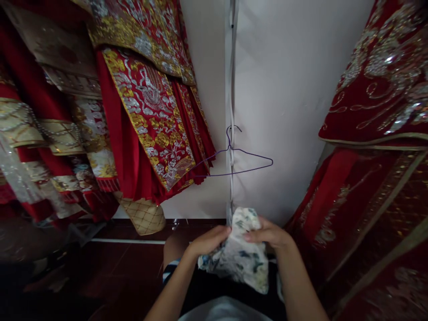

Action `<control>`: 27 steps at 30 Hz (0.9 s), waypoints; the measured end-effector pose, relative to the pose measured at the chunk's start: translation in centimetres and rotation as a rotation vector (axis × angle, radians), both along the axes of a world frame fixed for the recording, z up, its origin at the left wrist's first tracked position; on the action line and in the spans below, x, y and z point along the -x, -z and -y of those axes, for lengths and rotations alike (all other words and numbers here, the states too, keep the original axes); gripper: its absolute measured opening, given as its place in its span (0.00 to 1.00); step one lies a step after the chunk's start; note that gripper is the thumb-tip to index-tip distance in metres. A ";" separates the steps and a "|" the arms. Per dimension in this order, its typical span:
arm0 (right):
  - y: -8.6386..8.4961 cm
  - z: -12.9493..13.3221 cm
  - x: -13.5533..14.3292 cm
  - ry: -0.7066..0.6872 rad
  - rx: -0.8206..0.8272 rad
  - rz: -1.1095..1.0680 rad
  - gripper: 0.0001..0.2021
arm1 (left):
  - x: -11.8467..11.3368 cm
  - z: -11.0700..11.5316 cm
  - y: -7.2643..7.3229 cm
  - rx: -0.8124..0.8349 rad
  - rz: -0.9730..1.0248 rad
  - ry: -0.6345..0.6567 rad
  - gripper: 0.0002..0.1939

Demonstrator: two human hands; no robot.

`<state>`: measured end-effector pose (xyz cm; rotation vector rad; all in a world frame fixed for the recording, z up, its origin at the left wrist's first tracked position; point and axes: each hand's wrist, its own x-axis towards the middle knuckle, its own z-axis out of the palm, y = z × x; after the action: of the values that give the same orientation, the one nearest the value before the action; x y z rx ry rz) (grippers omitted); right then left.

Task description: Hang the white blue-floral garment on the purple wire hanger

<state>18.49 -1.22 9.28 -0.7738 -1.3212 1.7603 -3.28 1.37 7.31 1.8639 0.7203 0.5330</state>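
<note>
A bunched white cloth with blue and green patches [245,254] is held above my lap. My left hand [210,240] pinches its left edge near the top, thumb pointing right. On the cloth's upper right side, my right hand [267,234] grips it, with the thumb lying over the front. Beyond the hands, a thin purple wire hanger [250,170] hangs from a pale vertical strip [233,98] on the wall, with nothing on it.
Red garments with gold and silver embroidery [150,93] hang at the left. More red beaded garments [377,102] hang at the right. A dark red tiled floor [123,263] shows at the lower left, crossed by a pale bar [133,241].
</note>
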 end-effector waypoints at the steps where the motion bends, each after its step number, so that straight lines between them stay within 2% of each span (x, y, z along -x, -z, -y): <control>1: -0.8 0.0 -0.9 0.058 -0.015 0.009 0.23 | 0.8 0.0 0.4 -0.020 -0.123 0.036 0.30; 3: -2.7 -0.7 -2.7 0.192 -0.057 0.069 0.22 | 2.7 -0.2 1.1 -0.106 -0.342 0.013 0.28; 5: -4.2 -2.2 -4.3 0.319 -0.123 0.184 0.21 | 4.9 -0.6 1.4 -0.250 -0.487 -0.153 0.26; 7: -5.0 -4.8 -5.2 0.410 -0.234 0.317 0.19 | 7.0 -1.3 1.1 -0.396 -0.548 -0.314 0.26; 10: -4.7 -9.6 -5.0 0.485 -0.489 0.496 0.16 | 9.3 -2.5 -0.4 -0.549 -0.550 -0.344 0.26; 12: -4.0 -12.7 -4.2 0.599 -0.655 0.561 0.16 | 10.1 -3.2 -1.9 -0.627 -0.539 -0.336 0.25; 14: -3.4 -15.4 -3.3 0.721 -0.757 0.597 0.17 | 10.3 -3.7 -3.5 -0.678 -0.528 -0.346 0.23; 16: -2.9 -17.2 -2.6 0.776 -0.791 0.644 0.18 | 10.2 -4.2 -4.6 -0.698 -0.513 -0.353 0.23; 19: -2.3 -18.1 -2.3 0.715 -0.774 0.739 0.16 | 10.2 -5.0 -5.3 -0.690 -0.473 -0.383 0.21; 21: -2.0 -17.7 -2.7 0.674 -0.728 0.740 0.20 | 10.3 -5.7 -5.1 -0.659 -0.421 -0.417 0.20; 25: -2.2 -15.7 -4.3 0.738 -0.620 0.668 0.24 | 10.5 -7.3 -4.2 -0.547 -0.266 -0.480 0.20; 27: -2.6 -14.7 -5.1 0.773 -0.600 0.668 0.24 | 10.2 -8.0 -4.2 -0.513 -0.206 -0.503 0.20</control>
<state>23.55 13.49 11.86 -1.3289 -1.5483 0.4568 -13.45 9.34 11.51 2.2332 1.3018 0.9208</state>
